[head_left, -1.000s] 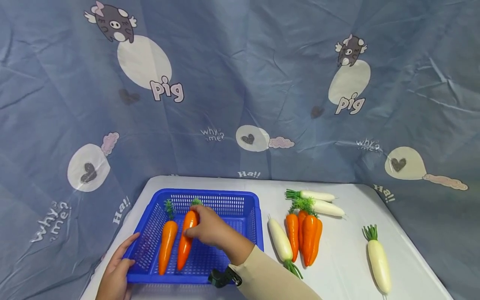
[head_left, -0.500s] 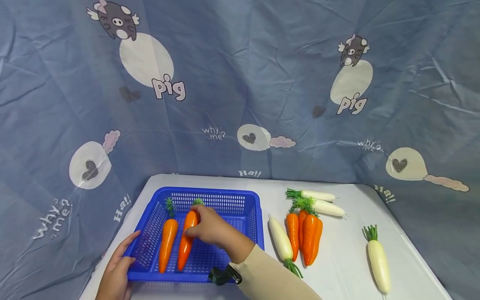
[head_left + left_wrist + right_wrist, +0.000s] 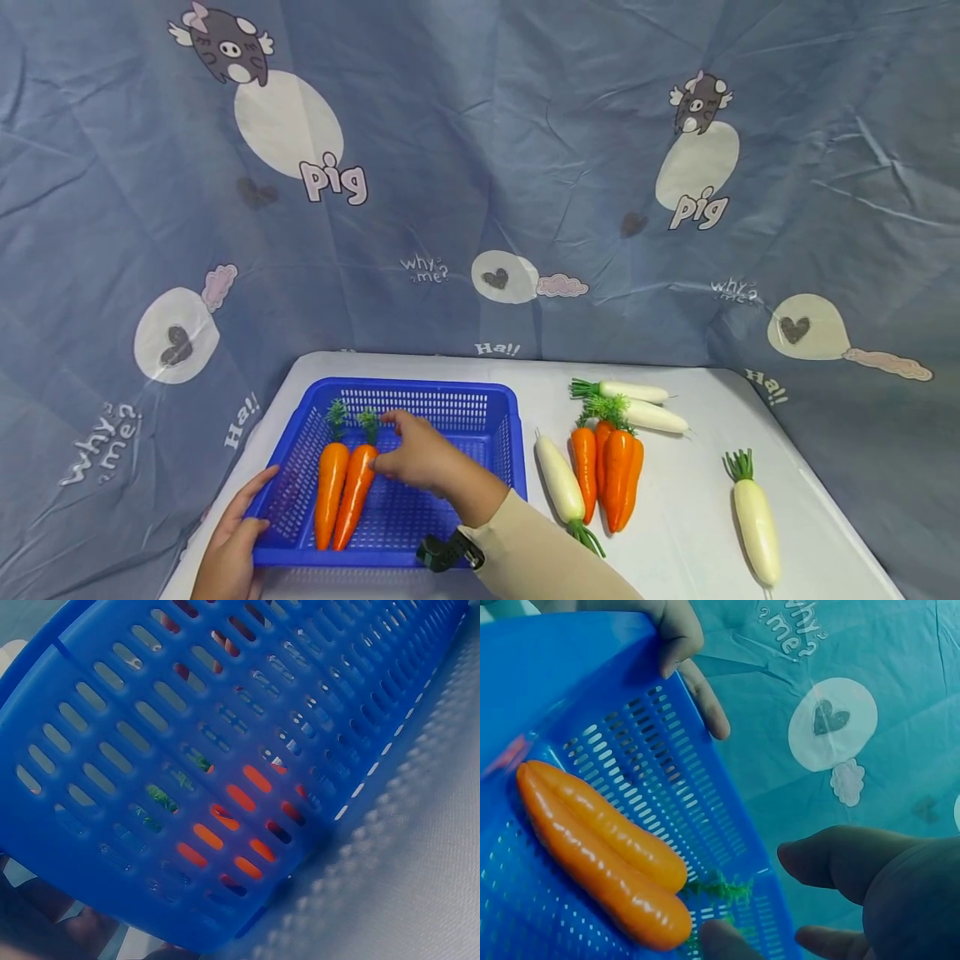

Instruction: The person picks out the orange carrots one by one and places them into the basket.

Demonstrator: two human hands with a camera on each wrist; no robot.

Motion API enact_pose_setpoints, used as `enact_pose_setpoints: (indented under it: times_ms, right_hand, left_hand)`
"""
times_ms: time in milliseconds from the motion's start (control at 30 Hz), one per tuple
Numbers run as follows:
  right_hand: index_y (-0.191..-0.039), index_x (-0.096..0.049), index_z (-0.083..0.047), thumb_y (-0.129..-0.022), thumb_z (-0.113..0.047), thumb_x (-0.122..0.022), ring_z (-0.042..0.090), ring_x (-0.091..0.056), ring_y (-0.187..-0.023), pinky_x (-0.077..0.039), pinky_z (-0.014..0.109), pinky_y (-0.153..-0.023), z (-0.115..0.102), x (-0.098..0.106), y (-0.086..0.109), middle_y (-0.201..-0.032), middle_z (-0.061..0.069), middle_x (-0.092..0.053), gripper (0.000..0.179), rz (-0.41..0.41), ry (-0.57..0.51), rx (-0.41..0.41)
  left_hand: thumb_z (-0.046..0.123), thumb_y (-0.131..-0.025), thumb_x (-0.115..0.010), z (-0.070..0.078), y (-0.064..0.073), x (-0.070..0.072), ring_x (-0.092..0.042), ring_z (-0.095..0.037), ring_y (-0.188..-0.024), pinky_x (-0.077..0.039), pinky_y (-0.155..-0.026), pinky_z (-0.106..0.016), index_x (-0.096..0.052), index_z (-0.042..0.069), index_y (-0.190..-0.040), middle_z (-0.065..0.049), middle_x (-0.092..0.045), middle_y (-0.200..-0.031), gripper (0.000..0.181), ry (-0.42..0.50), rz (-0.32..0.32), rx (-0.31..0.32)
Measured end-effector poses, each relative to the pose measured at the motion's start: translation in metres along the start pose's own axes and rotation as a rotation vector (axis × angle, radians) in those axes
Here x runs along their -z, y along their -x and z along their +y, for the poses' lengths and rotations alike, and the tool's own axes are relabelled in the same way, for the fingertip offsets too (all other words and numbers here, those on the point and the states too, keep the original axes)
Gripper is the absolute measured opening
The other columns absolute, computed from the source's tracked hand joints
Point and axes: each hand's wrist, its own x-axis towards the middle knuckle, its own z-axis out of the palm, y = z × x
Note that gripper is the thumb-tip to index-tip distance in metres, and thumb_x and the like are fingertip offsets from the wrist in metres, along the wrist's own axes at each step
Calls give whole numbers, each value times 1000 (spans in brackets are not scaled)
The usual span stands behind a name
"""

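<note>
In the head view, a blue plastic basket (image 3: 420, 385) with slotted sides sits on the left half of the table. My left hand (image 3: 227, 546) grips its near left corner, thumb and fingers at the rim. Two orange carrots (image 3: 330, 496) with green tops lie side by side inside, along the left wall; the right wrist view shows both carrots (image 3: 600, 862) close together. Just right of the second carrot (image 3: 356, 496), my right hand (image 3: 423, 457) hovers over the basket, thumb and fingers spread with nothing between them. Through the slots, the left wrist view shows orange patches.
Right of the basket, several carrots (image 3: 618, 475) lie bunched with a white radish (image 3: 561, 479) beside them. Two more white radishes (image 3: 652, 414) lie behind, and another white radish (image 3: 757, 529) at the far right. A blue printed cloth (image 3: 480, 167) hangs behind the table.
The second carrot, held in my right hand before, now lies further left against the first one. My right fingers have let go of it. The left hand stays on the rim.
</note>
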Motion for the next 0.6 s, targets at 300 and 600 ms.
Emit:
enact_pose_setpoints:
  times_ms: [300,600]
  right_hand:
    - [-146,-55,-9,-81,-2,-80,18,-65,-86,-58,31,-71,2,0,0,-146,24,-55,69,7,26,5]
    - [-147,-55,-14,-80,-11,-83,35,-59,-125,-58,39,-83,-2,3,4,-147,22,-53,72,32,99,16]
  left_hand:
    - [-5,-95,-20,-2,0,4,-34,-29,-147,-59,-92,-30,-19,26,-168,-11,-1,-177,80,-12,-2,-7]
    - [-5,-93,-20,-2,-1,2,-20,-39,-157,-54,-103,-40,-17,26,-169,-8,3,-177,81,-2,-8,7]
